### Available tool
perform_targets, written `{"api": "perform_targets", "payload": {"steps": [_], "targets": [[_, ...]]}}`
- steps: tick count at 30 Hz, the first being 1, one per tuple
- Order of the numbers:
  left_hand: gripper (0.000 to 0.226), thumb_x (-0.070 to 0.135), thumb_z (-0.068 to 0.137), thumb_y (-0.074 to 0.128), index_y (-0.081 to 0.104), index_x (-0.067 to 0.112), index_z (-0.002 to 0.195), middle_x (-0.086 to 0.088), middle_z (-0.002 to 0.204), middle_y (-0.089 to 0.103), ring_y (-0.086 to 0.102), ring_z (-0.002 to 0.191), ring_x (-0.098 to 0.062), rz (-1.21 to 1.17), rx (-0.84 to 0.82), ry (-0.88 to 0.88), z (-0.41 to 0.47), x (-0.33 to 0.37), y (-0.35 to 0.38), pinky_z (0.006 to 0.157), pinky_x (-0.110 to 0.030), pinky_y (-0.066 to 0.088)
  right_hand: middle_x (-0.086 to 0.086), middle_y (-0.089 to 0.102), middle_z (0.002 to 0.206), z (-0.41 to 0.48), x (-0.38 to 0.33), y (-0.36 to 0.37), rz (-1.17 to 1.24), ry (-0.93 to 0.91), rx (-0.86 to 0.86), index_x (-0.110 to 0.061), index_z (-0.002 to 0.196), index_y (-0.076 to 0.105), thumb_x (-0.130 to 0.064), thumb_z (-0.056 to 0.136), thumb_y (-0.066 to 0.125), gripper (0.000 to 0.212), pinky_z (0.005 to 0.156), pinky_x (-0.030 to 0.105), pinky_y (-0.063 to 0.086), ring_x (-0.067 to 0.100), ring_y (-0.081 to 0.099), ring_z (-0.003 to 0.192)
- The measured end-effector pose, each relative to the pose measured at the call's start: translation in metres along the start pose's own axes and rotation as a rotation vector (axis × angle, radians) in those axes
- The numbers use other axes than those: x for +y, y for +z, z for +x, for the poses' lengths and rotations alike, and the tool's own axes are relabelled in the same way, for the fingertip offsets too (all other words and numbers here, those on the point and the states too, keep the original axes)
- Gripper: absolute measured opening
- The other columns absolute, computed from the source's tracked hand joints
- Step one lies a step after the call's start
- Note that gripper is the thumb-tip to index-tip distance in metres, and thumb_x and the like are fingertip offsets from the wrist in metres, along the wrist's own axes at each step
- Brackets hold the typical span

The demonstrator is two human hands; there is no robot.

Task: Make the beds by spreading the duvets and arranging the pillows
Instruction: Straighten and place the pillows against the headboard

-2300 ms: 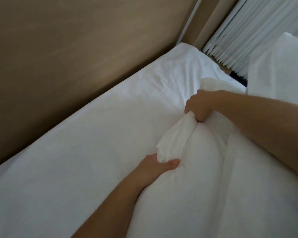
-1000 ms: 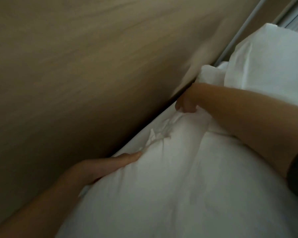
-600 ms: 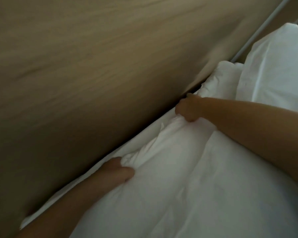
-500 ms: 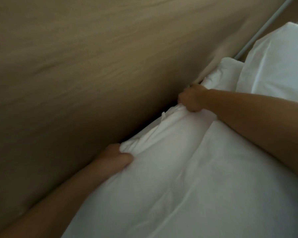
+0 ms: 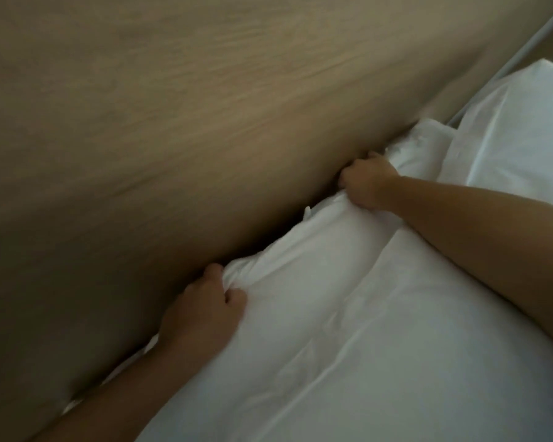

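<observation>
both hands have carried the bunched edge of the duvet [image 5: 348, 314] from the middle of the bed right up to the wood panel [image 5: 173, 122]. the wide stretch of bare sheet seen a couple of seconds ago is now covered, and only a thin white sliver of it [image 5: 149, 344] shows beneath the left wrist. over the last half second the hands have barely shifted.

the left hand [image 5: 205, 311] is at the lower left, its fingers [image 5: 214, 272] curled over the duvet's edge and the thumb pressing a gather of cloth from the near side. the right hand [image 5: 367, 183] is further up and to the right, its fingers [image 5: 348, 178] clenched around a pinch of the same edge, knuckles close against the panel.

the held edge runs on a diagonal from lower left to upper right, along the foot of the panel and touching it or just beside it. the cloth between the two hands bulges in a soft roll. the rest of the duvet spreads away toward the lower right, with a long crease running about parallel to the edge.

beyond the right hand, a crumpled white corner [image 5: 422, 148] lies against the panel; i cannot tell whether it belongs to the duvet. a white pillow [image 5: 517, 138] sits at the upper right, just beside that corner. a pale strip [image 5: 530, 43] slants up the wall above the pillow.
</observation>
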State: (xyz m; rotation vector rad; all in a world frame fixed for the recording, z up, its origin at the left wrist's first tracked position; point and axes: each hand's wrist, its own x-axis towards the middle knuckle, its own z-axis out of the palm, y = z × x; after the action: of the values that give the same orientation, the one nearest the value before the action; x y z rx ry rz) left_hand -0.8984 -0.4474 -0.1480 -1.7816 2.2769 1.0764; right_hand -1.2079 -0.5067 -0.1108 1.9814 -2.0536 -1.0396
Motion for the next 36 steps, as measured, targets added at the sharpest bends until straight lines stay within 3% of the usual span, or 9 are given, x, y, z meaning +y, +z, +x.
{"api": "perform_targets", "payload": {"steps": [4, 6, 9, 14, 17, 24, 29, 33, 36], "targets": [[0.035, 0.038, 0.101, 0.024, 0.046, 0.017, 0.117, 0.001, 0.091, 0.054, 0.054, 0.077, -0.018, 0.118, 0.046, -0.010, -0.010, -0.016, 0.025, 0.065, -0.030, 0.044, 0.006, 0.056, 0.131, 0.001, -0.023, 0.003, 0.006, -0.061, -0.264, -0.012, 0.121, 0.059, -0.013, 0.094, 0.048, 0.029, 0.100, 0.039, 0.037, 0.025, 0.051, 0.124], [0.050, 0.042, 0.097, 0.017, 0.046, 0.017, 0.129, -0.005, 0.109, 0.058, 0.059, 0.092, -0.022, 0.073, 0.080, -0.015, -0.016, -0.020, 0.027, 0.077, -0.033, 0.049, 0.008, 0.055, 0.133, 0.003, -0.024, 0.001, 0.085, -0.129, -0.348, -0.009, 0.125, 0.058, -0.012, 0.095, 0.046, 0.032, 0.100, 0.039, 0.042, 0.028, 0.052, 0.122], [0.059, 0.048, 0.096, 0.023, 0.036, 0.019, 0.145, -0.007, 0.139, 0.046, 0.048, 0.123, -0.025, -0.085, 0.023, -0.040, -0.026, -0.015, 0.012, 0.100, -0.036, 0.041, 0.011, 0.052, 0.138, -0.005, -0.016, -0.014, 0.248, -0.162, -0.416, -0.009, 0.132, 0.057, -0.015, 0.094, 0.047, 0.040, 0.102, 0.036, 0.044, 0.029, 0.052, 0.123], [0.048, 0.037, 0.101, 0.038, 0.035, 0.023, 0.148, 0.002, 0.148, 0.041, 0.041, 0.130, -0.015, -0.227, -0.058, 0.053, -0.060, 0.022, -0.021, 0.103, -0.028, 0.033, 0.004, 0.043, 0.149, -0.065, 0.026, -0.039, 0.500, -0.096, -0.207, -0.022, 0.143, 0.044, -0.029, 0.098, 0.045, 0.046, 0.110, 0.036, 0.034, 0.027, 0.042, 0.133], [0.049, 0.040, 0.101, 0.038, 0.034, 0.028, 0.148, 0.007, 0.148, 0.041, 0.041, 0.129, -0.011, -0.287, -0.063, 0.120, -0.080, 0.069, -0.038, 0.104, -0.027, 0.031, 0.000, 0.040, 0.151, -0.112, 0.059, -0.028, 0.477, -0.022, -0.106, -0.031, 0.145, 0.039, -0.042, 0.100, 0.033, 0.046, 0.115, 0.049, 0.017, 0.024, 0.035, 0.138], [0.060, 0.051, 0.099, 0.031, 0.016, 0.031, 0.153, 0.011, 0.159, 0.018, 0.020, 0.145, -0.009, 0.037, -0.059, 0.479, -0.139, 0.208, -0.015, 0.119, -0.030, 0.016, -0.006, 0.006, 0.163, -0.248, 0.116, -0.010, 0.479, 0.073, 0.075, -0.040, 0.151, 0.021, -0.056, 0.100, 0.016, 0.053, 0.117, 0.059, -0.005, 0.021, -0.001, 0.150], [0.071, 0.055, 0.098, 0.023, -0.005, 0.022, 0.154, -0.008, 0.162, -0.012, -0.007, 0.149, -0.027, 0.465, 0.055, 0.572, -0.184, 0.279, 0.041, 0.120, -0.051, 0.002, -0.014, -0.006, 0.162, -0.356, 0.117, 0.070, 0.880, 0.331, 0.235, -0.045, 0.152, 0.008, -0.053, 0.101, 0.025, 0.054, 0.119, 0.053, 0.001, 0.016, -0.008, 0.150], [0.078, 0.060, 0.084, 0.028, 0.028, 0.020, 0.151, -0.017, 0.159, 0.015, 0.011, 0.146, -0.040, 0.661, 0.160, 0.895, -0.224, 0.304, 0.102, 0.111, -0.068, 0.006, -0.010, -0.002, 0.163, -0.416, 0.080, 0.149, 1.374, 0.737, 0.316, -0.042, 0.153, 0.009, -0.047, 0.100, 0.037, 0.060, 0.119, 0.044, 0.003, 0.015, -0.005, 0.150], [0.079, 0.062, 0.085, 0.042, 0.024, 0.025, 0.152, -0.013, 0.162, 0.003, -0.006, 0.147, -0.037, 0.906, 0.035, 1.154, -0.250, 0.311, 0.159, 0.106, -0.071, -0.011, -0.004, 0.020, 0.159, -0.434, 0.040, 0.196, 1.822, 0.906, 0.406, -0.028, 0.154, 0.015, -0.037, 0.103, 0.040, 0.058, 0.114, 0.019, 0.011, 0.009, 0.016, 0.146]]}}
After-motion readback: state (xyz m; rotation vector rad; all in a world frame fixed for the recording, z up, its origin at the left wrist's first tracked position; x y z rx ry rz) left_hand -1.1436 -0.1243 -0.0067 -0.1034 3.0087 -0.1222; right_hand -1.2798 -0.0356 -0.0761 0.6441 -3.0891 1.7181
